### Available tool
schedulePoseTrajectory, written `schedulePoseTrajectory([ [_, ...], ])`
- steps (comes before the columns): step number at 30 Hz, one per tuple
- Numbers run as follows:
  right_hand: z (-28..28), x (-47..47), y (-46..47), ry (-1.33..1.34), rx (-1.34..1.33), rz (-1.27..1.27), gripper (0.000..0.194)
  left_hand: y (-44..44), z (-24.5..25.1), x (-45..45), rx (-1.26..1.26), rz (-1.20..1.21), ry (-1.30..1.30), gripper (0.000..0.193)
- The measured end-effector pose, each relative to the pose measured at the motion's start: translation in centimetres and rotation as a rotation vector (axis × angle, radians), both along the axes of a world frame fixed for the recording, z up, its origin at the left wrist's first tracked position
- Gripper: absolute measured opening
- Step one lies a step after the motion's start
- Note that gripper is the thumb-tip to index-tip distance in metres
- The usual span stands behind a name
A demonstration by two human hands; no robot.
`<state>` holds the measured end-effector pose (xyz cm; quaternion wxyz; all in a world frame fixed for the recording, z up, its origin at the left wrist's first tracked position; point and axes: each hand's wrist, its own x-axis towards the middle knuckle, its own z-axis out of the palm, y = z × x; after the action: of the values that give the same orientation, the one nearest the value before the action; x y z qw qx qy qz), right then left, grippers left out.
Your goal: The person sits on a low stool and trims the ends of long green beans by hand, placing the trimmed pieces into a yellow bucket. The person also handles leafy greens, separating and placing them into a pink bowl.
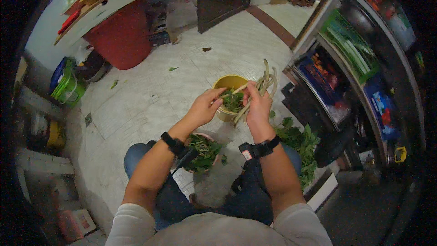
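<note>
Several long, pale green bean pods or stems (266, 81) are gripped in my right hand (258, 104), fanning out above and below the fingers. My left hand (207, 106) reaches over the left rim of a yellow bucket (228, 80), fingers bent close together; whether they pinch anything is too blurred to tell. Green leaves and scraps (233, 101) lie inside the bucket, under both hands. Between my knees, partly behind my left forearm, is a pink-rimmed basin (217, 159) filled with leaves and cut green pieces (204, 148).
Leafy greens (304, 143) lie beside my right knee. A metal shelf rack with a green basket (351, 46) stands at the right. A red bin (121, 36) and a bright green bucket (70, 90) are at the upper left. Leaf bits (173, 69) dot the tiled floor.
</note>
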<state>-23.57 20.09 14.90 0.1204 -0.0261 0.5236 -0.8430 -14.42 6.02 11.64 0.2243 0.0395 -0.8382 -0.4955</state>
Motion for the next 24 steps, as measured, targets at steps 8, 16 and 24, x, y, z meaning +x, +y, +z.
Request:
schedulePoseTrajectory([
  [8, -0.7, 1.8, -0.4, 0.086, 0.087, 0.141, 0.016, -0.6, 0.4, 0.6, 0.501, -0.148, -0.211, 0.022],
  [16, -1.8, 2.0, -0.5, 0.516, 0.438, 0.402, 0.017, -2.2, 3.1, 3.8, -0.190, -0.005, -0.252, 0.017],
  [24, -4.0, 1.8, -0.9, 0.769, 0.774, 0.769, 0.017, -3.2, 3.0, 5.6, -0.275, -0.179, -0.260, 0.011],
])
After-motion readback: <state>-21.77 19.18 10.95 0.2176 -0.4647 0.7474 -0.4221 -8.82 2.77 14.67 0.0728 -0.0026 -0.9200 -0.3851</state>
